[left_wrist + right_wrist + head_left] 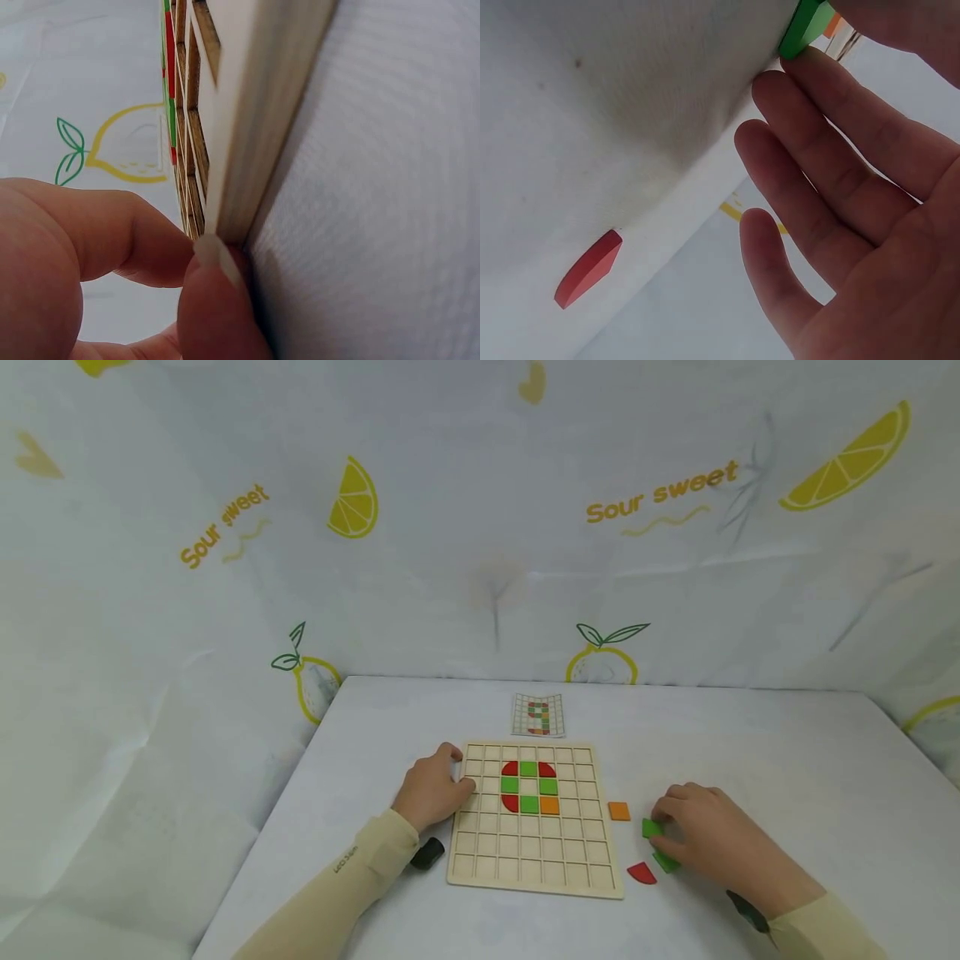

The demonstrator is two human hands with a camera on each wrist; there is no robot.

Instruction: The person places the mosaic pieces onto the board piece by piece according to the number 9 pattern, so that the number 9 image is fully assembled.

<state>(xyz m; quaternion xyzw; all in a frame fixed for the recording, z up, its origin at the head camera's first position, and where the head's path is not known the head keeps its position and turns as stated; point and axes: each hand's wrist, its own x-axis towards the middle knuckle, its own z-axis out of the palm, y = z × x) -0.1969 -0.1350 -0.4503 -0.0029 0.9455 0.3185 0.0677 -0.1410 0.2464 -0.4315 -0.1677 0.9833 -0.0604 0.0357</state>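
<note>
A wooden grid board (536, 870) lies flat on the table. Quarter-round red pieces, square green tiles and one orange tile form a ring in its upper half. My left hand (432, 789) holds the board's left edge, thumb and fingertips right at the rim in the left wrist view. To the right of the board, my right hand (705, 831) pinches a green tile (804, 28) between thumb and index finger, the other fingers spread loosely. Another green tile (666, 862) lies under the thumb in the head view. Nearby are a red quarter-round piece (642, 873) and an orange tile (618, 811).
Behind the board lies a small pattern card (537, 716) printed with a coloured grid figure. A black object (427, 854) sits by the left wrist. White cloth with lemon prints (480, 527) hangs behind the white table (750, 727).
</note>
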